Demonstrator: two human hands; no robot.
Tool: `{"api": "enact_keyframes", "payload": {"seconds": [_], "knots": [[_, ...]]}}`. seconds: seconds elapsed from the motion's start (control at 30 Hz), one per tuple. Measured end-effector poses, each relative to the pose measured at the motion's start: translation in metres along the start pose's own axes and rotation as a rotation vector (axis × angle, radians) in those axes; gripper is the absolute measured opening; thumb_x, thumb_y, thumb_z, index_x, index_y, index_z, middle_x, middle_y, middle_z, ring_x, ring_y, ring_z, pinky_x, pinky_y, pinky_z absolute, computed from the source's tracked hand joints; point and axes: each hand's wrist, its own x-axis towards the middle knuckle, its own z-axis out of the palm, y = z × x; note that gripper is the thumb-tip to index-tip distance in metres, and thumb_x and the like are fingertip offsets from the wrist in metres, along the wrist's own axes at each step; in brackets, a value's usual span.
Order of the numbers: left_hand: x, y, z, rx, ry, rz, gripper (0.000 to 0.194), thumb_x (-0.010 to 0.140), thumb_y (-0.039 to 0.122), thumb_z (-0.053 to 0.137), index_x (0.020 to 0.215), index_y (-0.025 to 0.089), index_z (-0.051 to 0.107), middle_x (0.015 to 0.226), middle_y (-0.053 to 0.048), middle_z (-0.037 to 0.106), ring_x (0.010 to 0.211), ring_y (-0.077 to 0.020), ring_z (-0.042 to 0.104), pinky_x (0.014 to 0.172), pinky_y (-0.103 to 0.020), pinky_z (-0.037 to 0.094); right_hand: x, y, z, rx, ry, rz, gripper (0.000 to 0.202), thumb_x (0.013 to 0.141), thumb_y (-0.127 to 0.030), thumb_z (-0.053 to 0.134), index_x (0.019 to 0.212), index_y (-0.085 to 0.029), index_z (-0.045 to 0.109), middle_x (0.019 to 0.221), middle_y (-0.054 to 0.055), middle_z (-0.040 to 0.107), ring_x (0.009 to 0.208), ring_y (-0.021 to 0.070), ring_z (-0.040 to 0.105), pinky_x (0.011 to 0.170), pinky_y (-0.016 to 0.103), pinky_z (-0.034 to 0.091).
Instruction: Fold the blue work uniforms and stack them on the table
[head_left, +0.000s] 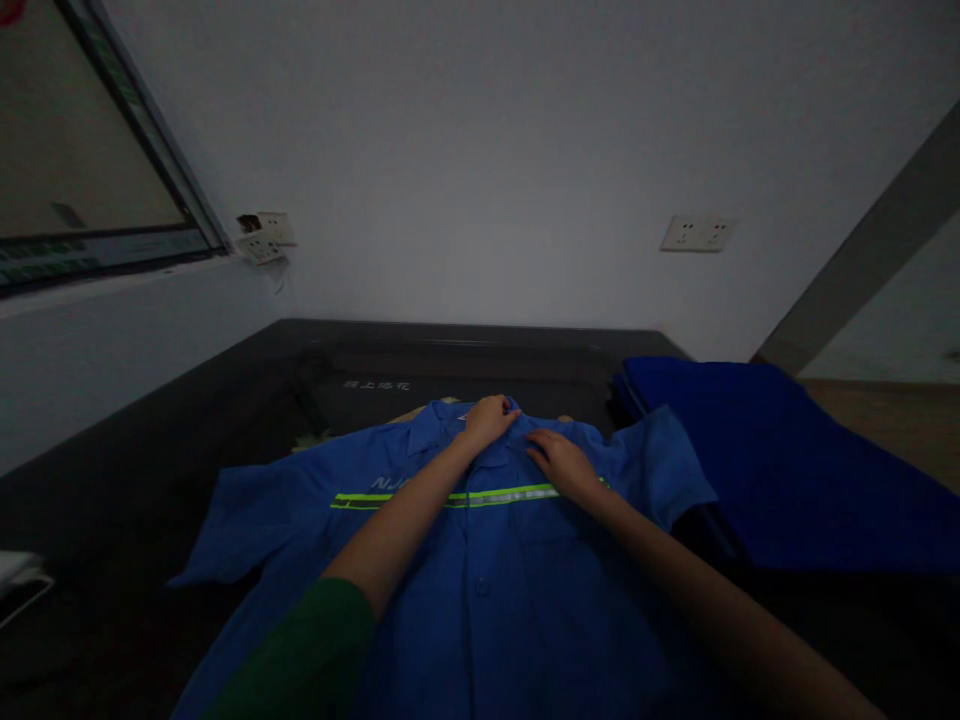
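A blue short-sleeved work shirt (435, 560) lies face up, its collar at the far end and its sleeves spread to both sides. Across the chest runs a yellow-green and silver reflective strip (510, 496), with pale letters above it, partly covered by my left forearm. My left hand (489, 420) is at the collar, fingers bent around its right side and closed on the cloth. Just right of it, my right hand (566, 465) rests on the upper chest beside the collar, thumb and forefinger apart with nothing visible between them.
The shirt lies on a dark surface with a raised dark back edge (480, 335) against the wall. A darker blue flat panel or folded cloth (765, 460) is at the right. A white object (21, 570) sits at the left edge. Wall sockets (697, 234) are above.
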Motion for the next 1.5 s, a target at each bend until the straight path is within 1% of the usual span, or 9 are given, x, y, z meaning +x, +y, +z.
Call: {"api": "enact_keyframes", "payload": {"seconds": [0.37,0.5,0.6,0.73,0.87,1.1,1.2,1.33,1.5], "knots": [[0.011,0.004,0.020,0.142,0.140,-0.029,0.017,0.093,0.030,0.051,0.103,0.018,0.059,0.106,-0.012,0.066,0.103,-0.0241,0.061,0.088,-0.035,0.043,-0.012,0.000,0.027,-0.066,-0.041,-0.129,0.046,0.094,-0.034,0.048,0.137,-0.018,0.051,0.147,0.010,0.043,0.138,0.0300,0.033,0.113,0.053,0.027],[0.002,-0.013,-0.005,0.128,0.198,0.018,0.021,0.096,0.031,0.045,0.112,0.023,0.056,0.113,-0.007,0.062,0.109,-0.0211,0.057,0.093,-0.033,0.041,-0.013,0.004,0.024,0.022,-0.006,-0.181,0.045,0.093,-0.034,0.050,0.135,-0.019,0.053,0.145,0.010,0.045,0.139,0.0303,0.031,0.112,0.053,0.029],[-0.008,-0.053,-0.041,0.122,0.206,-0.001,0.023,0.094,0.021,0.042,0.111,0.023,0.058,0.113,-0.006,0.061,0.108,-0.0200,0.057,0.093,-0.032,0.042,-0.008,0.008,0.015,0.137,0.078,-0.223,0.040,0.093,-0.030,0.049,0.131,-0.018,0.057,0.141,0.011,0.050,0.136,0.0265,0.038,0.110,0.048,0.034],[-0.027,-0.119,-0.080,0.109,0.140,-0.111,0.022,0.085,0.014,0.052,0.104,0.015,0.063,0.105,-0.009,0.066,0.098,-0.0213,0.060,0.087,-0.031,0.046,0.017,0.005,0.000,0.203,0.166,-0.205,0.032,0.092,-0.021,0.048,0.120,-0.018,0.064,0.124,0.011,0.063,0.119,0.0230,0.055,0.104,0.042,0.041],[-0.041,-0.155,-0.087,0.042,0.043,-0.161,0.015,0.082,0.019,0.059,0.093,0.013,0.067,0.093,-0.008,0.071,0.087,-0.0206,0.065,0.080,-0.028,0.050,0.056,-0.021,0.000,0.239,0.123,-0.172,0.027,0.088,-0.013,0.050,0.106,-0.017,0.069,0.110,0.010,0.069,0.106,0.0211,0.062,0.097,0.036,0.046],[-0.051,-0.154,-0.074,-0.020,0.057,-0.118,0.016,0.083,0.025,0.052,0.089,0.017,0.065,0.092,-0.007,0.070,0.086,-0.0209,0.065,0.079,-0.030,0.050,0.133,-0.101,0.054,0.498,0.061,0.003,0.010,0.082,-0.018,0.063,0.091,-0.020,0.067,0.086,0.003,0.072,0.084,0.0170,0.066,0.077,0.026,0.048],[-0.055,-0.153,-0.073,-0.015,0.090,-0.096,0.019,0.089,0.026,0.046,0.098,0.018,0.061,0.095,-0.006,0.069,0.089,-0.0183,0.064,0.080,-0.028,0.048,0.158,-0.124,0.078,0.527,0.100,0.080,0.019,0.075,-0.020,0.069,0.093,-0.019,0.063,0.075,0.000,0.068,0.073,0.0157,0.064,0.068,0.025,0.048],[-0.065,-0.165,-0.083,0.013,0.092,-0.119,0.024,0.091,0.031,0.045,0.107,0.019,0.059,0.096,-0.006,0.070,0.088,-0.0186,0.065,0.077,-0.027,0.047,0.177,-0.127,0.095,0.572,0.159,0.174,0.024,0.069,-0.008,0.066,0.090,-0.020,0.063,0.073,-0.003,0.066,0.072,0.0136,0.063,0.067,0.022,0.047],[-0.079,-0.192,-0.099,0.087,0.062,-0.206,0.021,0.088,0.034,0.053,0.087,0.018,0.067,0.087,-0.007,0.071,0.084,-0.0206,0.065,0.075,-0.027,0.046,0.184,-0.116,0.108,0.603,0.194,0.251,0.022,0.071,-0.009,0.062,0.089,-0.020,0.067,0.081,0.000,0.070,0.078,0.0143,0.066,0.071,0.022,0.049]]}}
